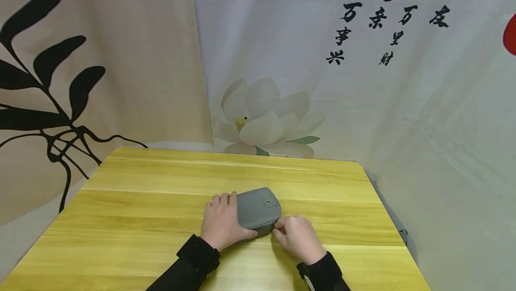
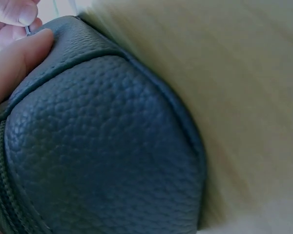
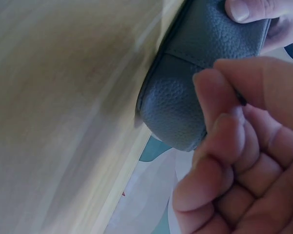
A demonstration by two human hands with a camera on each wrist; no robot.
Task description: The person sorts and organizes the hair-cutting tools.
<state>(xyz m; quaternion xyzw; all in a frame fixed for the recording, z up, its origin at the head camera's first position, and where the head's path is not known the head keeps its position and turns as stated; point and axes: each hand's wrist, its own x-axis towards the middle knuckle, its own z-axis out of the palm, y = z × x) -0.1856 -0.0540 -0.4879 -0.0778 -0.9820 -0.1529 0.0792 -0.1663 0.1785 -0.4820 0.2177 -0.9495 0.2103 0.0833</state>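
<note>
A grey-blue pebbled zip pouch (image 1: 254, 208) lies on the table, with a snap tab on its top. My left hand (image 1: 223, 226) grips it from the left, fingers over the far side and thumb along the near side. At the pouch's right near corner, my right hand (image 1: 299, 238) has its thumb and index finger pinched together, the other fingers curled in. A small metal zipper pull (image 2: 28, 30) shows between those fingertips in the left wrist view. The zipper (image 2: 2, 175) runs along the pouch's side. Most of the pull is hidden by the fingers.
The yellow wood-grain table (image 1: 161, 179) has rounded far corners. Behind it hangs a printed cloth (image 1: 274, 58) with a lotus and black characters. A second cloth (image 1: 153, 58) with dark leaves hangs at the left.
</note>
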